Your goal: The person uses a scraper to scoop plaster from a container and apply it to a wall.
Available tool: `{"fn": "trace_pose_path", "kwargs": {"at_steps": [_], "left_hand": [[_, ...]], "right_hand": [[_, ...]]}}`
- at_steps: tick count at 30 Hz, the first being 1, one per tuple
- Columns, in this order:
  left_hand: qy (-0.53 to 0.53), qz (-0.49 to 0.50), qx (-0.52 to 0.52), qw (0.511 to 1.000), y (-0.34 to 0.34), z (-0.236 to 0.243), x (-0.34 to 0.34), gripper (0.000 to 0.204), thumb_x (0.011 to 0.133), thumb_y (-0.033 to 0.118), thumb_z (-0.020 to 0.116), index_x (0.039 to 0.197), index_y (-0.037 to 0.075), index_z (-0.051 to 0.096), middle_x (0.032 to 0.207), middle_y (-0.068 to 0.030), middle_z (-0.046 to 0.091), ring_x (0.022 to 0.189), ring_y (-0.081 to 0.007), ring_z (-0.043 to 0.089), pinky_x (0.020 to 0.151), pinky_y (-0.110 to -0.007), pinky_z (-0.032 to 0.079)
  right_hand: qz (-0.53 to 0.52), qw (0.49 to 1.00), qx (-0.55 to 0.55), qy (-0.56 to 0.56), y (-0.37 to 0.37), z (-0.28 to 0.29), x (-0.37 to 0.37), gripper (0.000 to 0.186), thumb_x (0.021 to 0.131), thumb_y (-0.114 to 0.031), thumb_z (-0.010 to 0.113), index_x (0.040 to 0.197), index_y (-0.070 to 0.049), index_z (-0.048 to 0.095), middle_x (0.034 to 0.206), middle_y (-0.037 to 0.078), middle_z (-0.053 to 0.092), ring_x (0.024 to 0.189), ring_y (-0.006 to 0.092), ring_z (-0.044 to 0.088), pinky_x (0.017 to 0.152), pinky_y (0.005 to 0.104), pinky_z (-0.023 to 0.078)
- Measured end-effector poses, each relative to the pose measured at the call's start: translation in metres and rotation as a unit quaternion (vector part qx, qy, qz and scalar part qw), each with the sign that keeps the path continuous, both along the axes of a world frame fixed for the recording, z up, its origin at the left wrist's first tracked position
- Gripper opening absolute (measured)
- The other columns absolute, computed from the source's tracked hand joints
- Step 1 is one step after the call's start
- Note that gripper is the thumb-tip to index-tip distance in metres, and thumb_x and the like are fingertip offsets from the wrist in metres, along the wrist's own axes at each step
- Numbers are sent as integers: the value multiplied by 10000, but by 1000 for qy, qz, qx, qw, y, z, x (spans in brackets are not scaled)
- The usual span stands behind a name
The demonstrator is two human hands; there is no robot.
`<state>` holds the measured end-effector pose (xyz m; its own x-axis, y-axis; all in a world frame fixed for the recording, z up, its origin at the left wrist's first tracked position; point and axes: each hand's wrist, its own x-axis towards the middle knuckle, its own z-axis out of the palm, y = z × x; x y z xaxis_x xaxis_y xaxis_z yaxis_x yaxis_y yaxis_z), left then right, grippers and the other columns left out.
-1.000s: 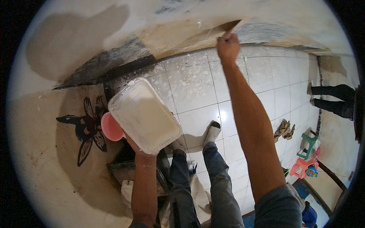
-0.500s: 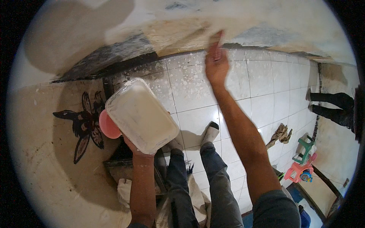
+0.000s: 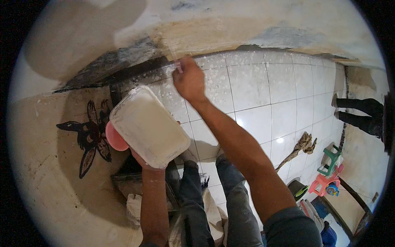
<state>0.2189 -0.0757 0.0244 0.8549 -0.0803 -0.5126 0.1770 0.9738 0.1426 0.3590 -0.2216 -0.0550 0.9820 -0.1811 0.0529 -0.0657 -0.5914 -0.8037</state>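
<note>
My left hand [image 3: 146, 160] is closed round the lower left of a rectangular white tub [image 3: 150, 125] holding smooth cream paste. A pink round plastic item [image 3: 116, 138] shows from behind the tub's left side. My right hand [image 3: 190, 80] is closed on the pinkish handle of a scraper [image 3: 179, 65], above the tub and close to the base of the wall [image 3: 205, 31], which has beige and grey-black patches. The scraper's blade is smeared by motion.
White floor tiles [image 3: 251, 82] are speckled with paste. Left, a painted dark figure [image 3: 92, 136] marks the wall. A person's dark-trousered legs [image 3: 362, 113] are at right, near brown cloth [image 3: 304, 144], a green stool [image 3: 329, 160] and a pink stool [image 3: 323, 183]. A dark box [image 3: 127, 183] sits below the tub.
My right hand and scraper have swept from the upper right of the wall down and left toward the tub. My left hand and the tub have shifted only slightly.
</note>
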Motion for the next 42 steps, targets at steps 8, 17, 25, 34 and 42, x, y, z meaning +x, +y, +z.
{"fn": "trace_pose_path", "kwargs": {"at_steps": [8, 17, 25, 34, 42], "left_hand": [[-34, -21, -30, 999, -1, -15, -7, 797, 887, 672, 459, 1457, 126, 349, 1433, -206, 429, 1273, -447, 446, 1052, -666, 311], [-19, -20, -3, 1000, -5, -17, -8, 799, 889, 686, 401, 1468, 141, 328, 1423, -186, 442, 1222, -457, 493, 1006, -666, 377], [-46, -25, -5, 999, -8, -16, -5, 788, 895, 662, 452, 1470, 137, 334, 1471, -197, 387, 1333, -436, 382, 1050, -673, 298], [-7, 7, -39, 999, 2, -14, -5, 798, 882, 684, 419, 1463, 142, 345, 1427, -190, 443, 1232, -453, 487, 1018, -670, 358], [-84, 2, -17, 996, -3, -3, 3, 772, 901, 658, 411, 1469, 141, 338, 1428, -187, 443, 1242, -449, 480, 1027, -676, 341]], "right_hand": [[-188, 828, 505, 158, -176, -57, 25, 128, 900, -95, 531, 1016, -61, 574, 903, 89, 648, 811, 211, 653, 669, 311, 552], [-73, 991, 65, -87, -20, 0, 37, 210, 822, -132, 611, 930, 28, 529, 838, 257, 608, 817, 442, 602, 743, 459, 478], [-58, 926, 351, 128, -70, -6, -11, 202, 835, 0, 611, 1036, -6, 584, 911, 94, 673, 742, 158, 662, 639, 299, 555], [-197, 976, -33, -87, -109, 7, 58, 244, 773, -121, 658, 929, 37, 557, 854, 211, 639, 785, 374, 641, 728, 443, 507], [21, 999, 40, -28, 10, 38, -7, 202, 779, -70, 659, 869, -5, 490, 802, 230, 549, 762, 453, 575, 662, 472, 468]]}}
